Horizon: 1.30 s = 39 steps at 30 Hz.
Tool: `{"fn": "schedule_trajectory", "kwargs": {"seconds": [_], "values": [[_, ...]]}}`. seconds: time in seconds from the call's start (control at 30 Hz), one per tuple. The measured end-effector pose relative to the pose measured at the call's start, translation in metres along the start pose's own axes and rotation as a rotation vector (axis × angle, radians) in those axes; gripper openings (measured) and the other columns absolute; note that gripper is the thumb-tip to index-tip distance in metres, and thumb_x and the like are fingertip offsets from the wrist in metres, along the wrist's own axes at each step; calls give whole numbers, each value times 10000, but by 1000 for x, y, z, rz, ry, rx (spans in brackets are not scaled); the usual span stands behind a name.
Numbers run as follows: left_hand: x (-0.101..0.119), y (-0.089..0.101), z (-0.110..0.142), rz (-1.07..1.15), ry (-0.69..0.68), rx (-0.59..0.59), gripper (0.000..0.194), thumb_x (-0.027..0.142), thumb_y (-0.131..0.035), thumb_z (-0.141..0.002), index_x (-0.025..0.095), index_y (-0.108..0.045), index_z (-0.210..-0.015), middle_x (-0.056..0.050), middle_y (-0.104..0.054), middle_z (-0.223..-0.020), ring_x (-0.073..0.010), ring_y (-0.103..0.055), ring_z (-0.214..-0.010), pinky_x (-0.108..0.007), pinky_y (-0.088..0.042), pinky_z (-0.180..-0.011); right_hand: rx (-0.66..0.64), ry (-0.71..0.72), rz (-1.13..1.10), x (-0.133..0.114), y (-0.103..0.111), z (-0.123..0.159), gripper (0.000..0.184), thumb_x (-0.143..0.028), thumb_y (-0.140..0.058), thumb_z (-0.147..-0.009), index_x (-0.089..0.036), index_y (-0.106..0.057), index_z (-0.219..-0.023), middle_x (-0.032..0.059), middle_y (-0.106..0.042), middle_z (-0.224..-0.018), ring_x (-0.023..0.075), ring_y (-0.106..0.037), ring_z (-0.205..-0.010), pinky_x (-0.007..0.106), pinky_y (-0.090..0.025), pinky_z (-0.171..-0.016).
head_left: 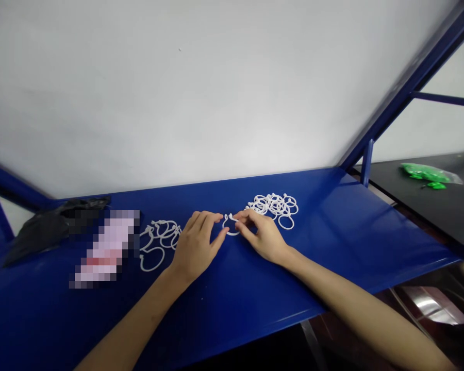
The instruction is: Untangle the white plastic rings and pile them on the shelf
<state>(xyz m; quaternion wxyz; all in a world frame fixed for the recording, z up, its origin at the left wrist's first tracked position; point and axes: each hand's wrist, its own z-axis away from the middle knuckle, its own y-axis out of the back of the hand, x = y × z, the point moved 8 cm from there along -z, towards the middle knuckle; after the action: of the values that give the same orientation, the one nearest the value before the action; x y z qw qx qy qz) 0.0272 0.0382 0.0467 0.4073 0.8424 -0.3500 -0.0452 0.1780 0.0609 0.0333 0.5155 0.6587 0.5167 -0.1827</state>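
Note:
A white ring [231, 234] with an opening at its top and small knobbed ends, like a shower curtain ring, is between my hands over the blue table. My right hand [263, 236] pinches its right side between thumb and fingers. My left hand [197, 241] is at its left side, thumb and fingers apart; whether a fingertip touches the ring is unclear. Close to my left hand lies a loose group of similar white rings [152, 259], partly covered by that hand. Beyond my right hand is a heap of white rings [286, 222], overlapping one another.
The blue metal table [239, 293] backs onto a white wall [216, 93]. A black plastic bag [42, 229] and a blurred pinkish packet [110, 239] lie at left. Blue frame posts [394, 95] rise at right, beside a black table [441, 201] bearing a bag of green pieces [425, 172].

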Motion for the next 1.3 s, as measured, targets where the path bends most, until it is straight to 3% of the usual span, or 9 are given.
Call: {"fn": "schedule_trajectory", "kwargs": {"seconds": [0.13,0.27,0.57,0.8,1.0,1.1,1.2,1.3], "values": [[-6,-9,-1,-5,38,-59,126,269,-568,-960,203,-600,-1063,-14,-693,-843,-195,-649,-789,-333,-513,-745,-51,73,37,-3,-4,1,122,-222,-554,-981,-199,-620,-1081,25,-723,-907,138,-683,-786,265,-529,-734],[-4,-20,3,28,32,-106,143,212,-477,-991,192,-604,-1054,-39,-713,-890,-199,-662,-796,-333,-518,-732,-78,164,93,-7,-11,4,97,-222,-536,-998,-201,-628,-1018,41,-721,-942,156,-682,-841,282,-528,-776],[14,-9,13,-59,-98,76,154,129,-498,-980,128,-627,-1063,-65,-735,-861,-194,-636,-741,-337,-506,-710,-123,335,203,-23,-20,17,227,-220,-395,-1057,-172,-613,-1013,68,-648,-897,161,-588,-811,296,-509,-766],[18,-6,11,-122,-83,76,187,115,-485,-976,129,-662,-1032,-48,-703,-767,-188,-612,-684,-323,-491,-689,-141,363,333,-22,-25,20,275,-254,-361,-1071,-162,-618,-1038,69,-638,-879,159,-569,-796,282,-499,-743],[3,-16,4,-95,12,-114,334,284,-494,-1001,151,-584,-1294,-72,-746,-991,-231,-658,-895,-384,-501,-827,-81,360,579,-28,-8,2,258,-202,-397,-1049,-181,-654,-1060,86,-649,-964,171,-567,-832,289,-489,-738],[-25,-19,7,-126,106,-270,438,224,-473,-967,207,-513,-1402,-57,-725,-1131,-249,-622,-1058,-424,-462,-954,14,292,730,-30,19,-7,254,-154,-441,-1018,-214,-688,-1028,83,-639,-976,181,-559,-839,289,-484,-719],[-60,-11,13,-185,192,-412,500,156,-494,-860,234,-573,-1347,-57,-676,-1238,-270,-557,-1170,-442,-421,-1028,126,178,857,-18,55,-13,221,-160,-496,-995,-219,-709,-979,91,-634,-949,201,-546,-828,295,-480,-682],[-80,-2,20,-187,250,-591,536,171,-522,-787,231,-603,-1314,-67,-638,-1293,-293,-514,-1217,-466,-401,-1056,182,89,915,2,82,-17,181,-204,-532,-993,-217,-708,-1028,96,-645,-965,230,-541,-872,320,-487,-700]]}}
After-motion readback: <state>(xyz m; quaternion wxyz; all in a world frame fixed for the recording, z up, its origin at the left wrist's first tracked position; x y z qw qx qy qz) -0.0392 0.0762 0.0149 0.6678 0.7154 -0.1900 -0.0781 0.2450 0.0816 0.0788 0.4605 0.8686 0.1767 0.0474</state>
